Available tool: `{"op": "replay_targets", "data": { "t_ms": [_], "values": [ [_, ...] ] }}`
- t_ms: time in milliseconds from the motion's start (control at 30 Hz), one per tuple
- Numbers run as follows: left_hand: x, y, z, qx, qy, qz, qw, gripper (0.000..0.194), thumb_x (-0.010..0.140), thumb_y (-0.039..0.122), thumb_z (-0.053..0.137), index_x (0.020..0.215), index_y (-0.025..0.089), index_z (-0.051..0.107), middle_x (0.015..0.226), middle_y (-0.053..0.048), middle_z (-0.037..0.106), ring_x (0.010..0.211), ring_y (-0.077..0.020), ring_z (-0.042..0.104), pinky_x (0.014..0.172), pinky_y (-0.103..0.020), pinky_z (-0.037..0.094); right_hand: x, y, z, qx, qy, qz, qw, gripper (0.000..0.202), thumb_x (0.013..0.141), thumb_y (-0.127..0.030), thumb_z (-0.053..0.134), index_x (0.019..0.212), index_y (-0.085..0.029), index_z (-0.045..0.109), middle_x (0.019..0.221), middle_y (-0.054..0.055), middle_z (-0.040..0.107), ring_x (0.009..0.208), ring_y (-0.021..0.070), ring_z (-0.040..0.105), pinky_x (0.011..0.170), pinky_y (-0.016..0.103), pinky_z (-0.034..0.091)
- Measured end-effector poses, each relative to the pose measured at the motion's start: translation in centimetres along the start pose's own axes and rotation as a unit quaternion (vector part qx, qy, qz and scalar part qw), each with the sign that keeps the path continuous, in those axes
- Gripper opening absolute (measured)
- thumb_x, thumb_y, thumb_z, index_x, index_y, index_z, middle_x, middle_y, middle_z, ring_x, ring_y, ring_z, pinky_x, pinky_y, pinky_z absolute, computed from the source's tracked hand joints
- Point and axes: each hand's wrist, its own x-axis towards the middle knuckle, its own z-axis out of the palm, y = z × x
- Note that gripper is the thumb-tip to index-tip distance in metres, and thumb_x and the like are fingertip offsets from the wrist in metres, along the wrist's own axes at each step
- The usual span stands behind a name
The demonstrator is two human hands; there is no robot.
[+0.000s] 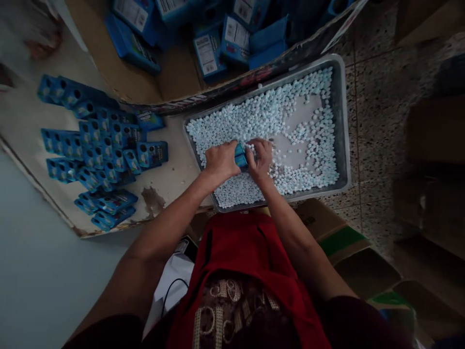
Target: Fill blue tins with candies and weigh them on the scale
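My left hand [221,161] is closed round a small blue candy box [240,155], held low over the metal tray [344,121]. At the box's right end, my right hand [260,157] has its fingers curled around some of the pale candies [250,109]. These small, rounded, white to light-blue pieces cover much of the tray, with bare patches towards its right side. Whether the right fingers also touch the box is hard to make out.
Many blue boxes [105,145] with round holes stand grouped on the worn table [174,179] to the left. A large cardboard carton [174,89] holding more blue boxes sits beyond the tray. Open cardboard boxes [366,261] lie at the lower right, above the speckled floor [374,126].
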Motion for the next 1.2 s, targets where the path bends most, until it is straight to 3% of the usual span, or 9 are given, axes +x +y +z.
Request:
{"op": "replay_targets", "data": {
  "t_ms": [133, 200, 300, 400, 500, 700, 933, 1100, 1200],
  "values": [
    [0.3, -2.1, 2.1, -0.1, 0.087, 0.017, 0.991, 0.066, 0.062, 0.025, 0.104, 0.12, 0.024, 0.072, 0.11, -0.008, 0.084, 0.106, -0.0438, 0.082, 0.089, -0.051, 0.066, 1.4, -3.9, -0.7, 0.249, 0.052, 0.112, 0.961, 0.046, 0.111, -0.065, 0.061, 0.096, -0.026, 0.08, 0.099, 0.006, 0.081, 0.101, 0.0263, 0.077, 0.105, 0.048, 0.062],
    [0.3, -3.1, 4.0, -0.199, 0.151, 0.053, 0.967, 0.075, 0.059, 0.024, 0.106, 0.124, 0.026, 0.07, 0.11, -0.005, 0.083, 0.105, -0.0396, 0.082, 0.09, -0.049, 0.067, 2.0, -6.6, -2.5, 0.314, 0.031, 0.078, 0.946, 0.04, 0.113, -0.059, 0.063, 0.098, -0.029, 0.084, 0.106, 0.004, 0.084, 0.113, 0.0263, 0.078, 0.115, 0.048, 0.06],
    [0.5, -3.8, 6.7, -0.322, 0.231, 0.152, 0.906, 0.079, 0.067, 0.025, 0.101, 0.138, 0.028, 0.064, 0.127, -0.005, 0.082, 0.113, -0.0338, 0.082, 0.097, -0.045, 0.069, 2.7, -10.8, -5.7, 0.281, -0.035, -0.017, 0.959, 0.026, 0.113, -0.052, 0.07, 0.109, -0.033, 0.088, 0.125, 0.002, 0.085, 0.135, 0.027, 0.073, 0.131, 0.052, 0.049],
    [0.7, -4.0, 8.1, -0.347, 0.274, 0.194, 0.876, 0.072, 0.074, 0.029, 0.097, 0.138, 0.027, 0.065, 0.137, -0.008, 0.08, 0.127, -0.0346, 0.079, 0.12, -0.053, 0.064, 2.8, -12.6, -8.3, 0.204, 0.036, 0.009, 0.978, 0.023, 0.112, -0.051, 0.073, 0.123, -0.034, 0.085, 0.139, 0.003, 0.079, 0.141, 0.0271, 0.069, 0.134, 0.052, 0.046],
    [0.5, -4.8, 8.6, -0.348, 0.319, 0.141, 0.87, 0.065, 0.077, 0.025, 0.095, 0.137, 0.028, 0.068, 0.138, -0.009, 0.08, 0.135, -0.0367, 0.076, 0.131, -0.059, 0.055, 2.0, -10.9, -9.5, 0.153, 0.126, 0.101, 0.975, 0.029, 0.11, -0.054, 0.071, 0.121, -0.029, 0.081, 0.124, 0.006, 0.077, 0.125, 0.0265, 0.072, 0.122, 0.05, 0.054],
    [-0.8, -6.3, 10.2, -0.418, 0.261, 0.163, 0.854, 0.074, 0.077, 0.025, 0.098, 0.144, 0.026, 0.065, 0.141, -0.01, 0.079, 0.13, -0.0323, 0.079, 0.116, -0.047, 0.065, -1.2, -5.1, -9.3, 0.107, 0.042, 0.209, 0.971, 0.029, 0.096, -0.052, 0.079, 0.105, -0.025, 0.077, 0.106, 0.006, 0.078, 0.102, 0.0231, 0.072, 0.1, 0.042, 0.06],
    [-0.2, -6.0, 12.9, -0.532, 0.251, 0.139, 0.797, 0.085, 0.078, 0.051, 0.102, 0.146, 0.027, 0.059, 0.144, -0.013, 0.077, 0.128, -0.0327, 0.081, 0.112, -0.051, 0.067, -2.8, -3.6, -9.4, 0.047, 0.004, 0.2, 0.979, 0.028, 0.095, -0.05, 0.076, 0.107, -0.026, 0.077, 0.113, 0.008, 0.082, 0.109, 0.0258, 0.075, 0.099, 0.043, 0.061],
    [0.0, -6.8, 12.7, -0.532, 0.242, 0.148, 0.798, 0.095, 0.07, 0.06, 0.109, 0.144, 0.027, 0.058, 0.154, -0.018, 0.071, 0.146, -0.0378, 0.073, 0.124, -0.055, 0.061, -2.7, -2.7, -9.2, 0.045, 0.032, 0.2, 0.978, 0.024, 0.093, -0.039, 0.069, 0.111, -0.025, 0.077, 0.117, 0.01, 0.081, 0.112, 0.0266, 0.076, 0.099, 0.045, 0.063],
    [-0.3, -7.8, 12.3, -0.56, 0.246, 0.182, 0.77, 0.097, 0.069, 0.073, 0.107, 0.142, 0.03, 0.06, 0.153, -0.018, 0.07, 0.152, -0.0401, 0.069, 0.128, -0.061, 0.058, -2.3, -2.5, -9.2, 0.021, -0.007, 0.174, 0.985, 0.024, 0.096, -0.038, 0.066, 0.115, -0.027, 0.076, 0.12, 0.009, 0.08, 0.113, 0.0262, 0.076, 0.099, 0.045, 0.064]
  ]
}}
